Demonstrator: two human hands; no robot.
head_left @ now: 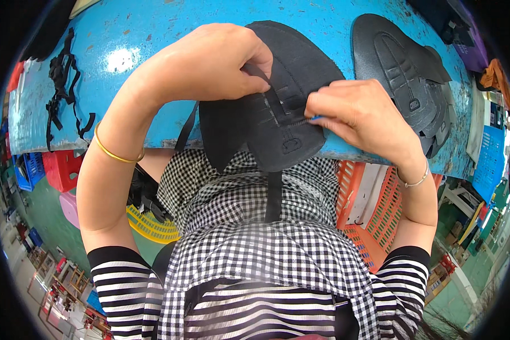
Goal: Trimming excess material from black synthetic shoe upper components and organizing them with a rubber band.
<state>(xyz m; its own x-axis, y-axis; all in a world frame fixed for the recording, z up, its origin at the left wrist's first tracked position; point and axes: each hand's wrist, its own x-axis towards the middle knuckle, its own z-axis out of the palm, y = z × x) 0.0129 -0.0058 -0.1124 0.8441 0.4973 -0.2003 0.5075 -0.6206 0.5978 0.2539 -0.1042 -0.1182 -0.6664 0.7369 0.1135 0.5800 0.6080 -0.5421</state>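
A black leather-like panel (238, 127) with stitched lines and slits lies at the table's front edge, its lower part hanging over my apron. My left hand (215, 65) pinches a black strap (273, 101) that runs down to the slits in the panel. My right hand (360, 110) is closed on a thin dark tool (301, 120) with a bit of blue near the fingers; its tip meets the panel by the strap's lower end. The tool's exact kind is hidden by the fingers. Another strap end (187, 127) hangs at the panel's left side.
Similar black panels (388, 62) lie stacked at the right of the blue table (170, 20). Tangled black straps (63, 73) rest at the left. Below the table are an orange crate (382, 204), a yellow basket (150, 225) and a red stool (61, 170).
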